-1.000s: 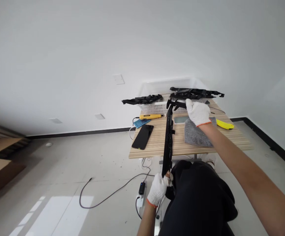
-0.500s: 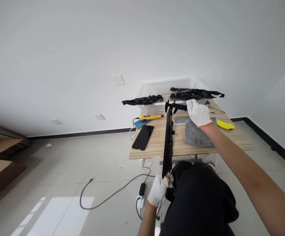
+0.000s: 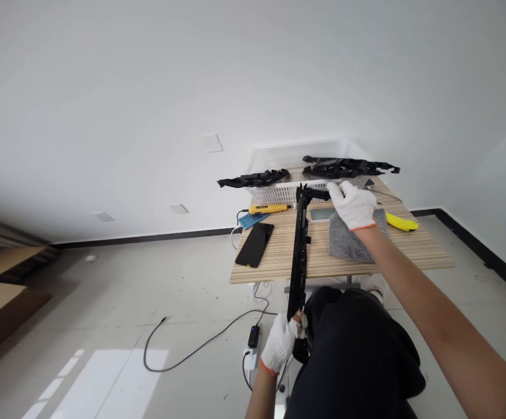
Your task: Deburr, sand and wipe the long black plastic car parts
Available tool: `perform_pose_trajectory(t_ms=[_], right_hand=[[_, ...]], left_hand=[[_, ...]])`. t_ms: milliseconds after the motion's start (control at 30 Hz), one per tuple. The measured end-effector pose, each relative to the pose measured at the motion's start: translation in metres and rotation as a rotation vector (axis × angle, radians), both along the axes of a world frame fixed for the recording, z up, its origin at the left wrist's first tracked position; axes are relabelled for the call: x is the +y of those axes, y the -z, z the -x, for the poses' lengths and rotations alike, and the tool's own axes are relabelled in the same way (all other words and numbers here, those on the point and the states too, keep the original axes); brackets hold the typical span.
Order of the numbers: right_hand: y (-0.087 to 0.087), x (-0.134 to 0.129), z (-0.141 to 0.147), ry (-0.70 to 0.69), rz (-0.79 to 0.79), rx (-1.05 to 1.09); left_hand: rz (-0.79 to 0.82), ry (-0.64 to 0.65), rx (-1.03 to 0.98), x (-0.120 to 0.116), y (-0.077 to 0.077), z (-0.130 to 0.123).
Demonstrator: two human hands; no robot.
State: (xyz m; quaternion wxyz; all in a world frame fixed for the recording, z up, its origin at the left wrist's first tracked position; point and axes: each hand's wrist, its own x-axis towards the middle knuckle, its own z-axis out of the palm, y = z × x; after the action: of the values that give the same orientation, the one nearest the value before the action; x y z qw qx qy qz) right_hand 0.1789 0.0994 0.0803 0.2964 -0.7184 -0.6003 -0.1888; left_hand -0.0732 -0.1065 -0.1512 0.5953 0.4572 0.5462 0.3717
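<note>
Above the small wooden table (image 3: 414, 250), in the head view, a long black plastic part (image 3: 299, 256) is held by both gloved hands. The left hand (image 3: 281, 341) is closed around its near end, below the table edge and beside the person's dark lap. The right hand (image 3: 353, 203) is closed on its far end, just in front of the white basket (image 3: 279, 156). The part runs from the lap across the table toward the basket. More black parts (image 3: 349, 167) lie across the basket rim. On the table, a grey felt pad (image 3: 349, 244) lies under the right wrist, a black phone (image 3: 255, 244) is on the left, a yellow screwdriver (image 3: 268, 208) is near the basket, and a yellow knife (image 3: 401, 222) is on the right.
</note>
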Motion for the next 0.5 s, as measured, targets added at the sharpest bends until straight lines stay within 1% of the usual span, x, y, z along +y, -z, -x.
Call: perform_pose_trajectory(t_ms=[100,133,200,233,300,333,367,400,467,500], right_hand=[[-0.001,-0.007,0.004,-0.097,0.143,0.023],[-0.001,-0.011,0.005,-0.13,0.17,0.045],[0.003,-0.022,0.006,-0.137,0.151,0.132],[0.007,-0.029,0.005,-0.092,0.113,0.191],[0.016,-0.045,-0.001,0.041,0.042,0.284],[0.021,-0.053,-0.006,0.103,0.038,0.304],[0.026,-0.059,-0.011,0.145,0.076,0.303],[0.032,-0.064,-0.016,0.156,0.154,0.282],[0.04,-0.07,-0.026,0.092,0.372,0.203],[0.041,-0.071,-0.028,0.05,0.482,0.151]], left_hand=[[-0.02,0.001,-0.008,-0.002,0.002,0.001],[-0.027,0.0,-0.005,-0.002,0.002,0.001],[-0.038,0.005,0.005,-0.002,-0.001,0.002],[-0.04,0.006,0.009,-0.002,-0.002,0.003],[-0.038,0.006,0.007,-0.003,-0.007,0.003],[-0.034,0.008,0.002,-0.003,-0.01,0.003],[-0.029,0.014,-0.005,-0.004,-0.012,0.003],[-0.022,0.021,-0.009,-0.004,-0.014,0.003],[-0.01,0.028,-0.009,-0.005,-0.016,0.003],[-0.008,0.022,-0.006,-0.005,-0.016,0.003]])
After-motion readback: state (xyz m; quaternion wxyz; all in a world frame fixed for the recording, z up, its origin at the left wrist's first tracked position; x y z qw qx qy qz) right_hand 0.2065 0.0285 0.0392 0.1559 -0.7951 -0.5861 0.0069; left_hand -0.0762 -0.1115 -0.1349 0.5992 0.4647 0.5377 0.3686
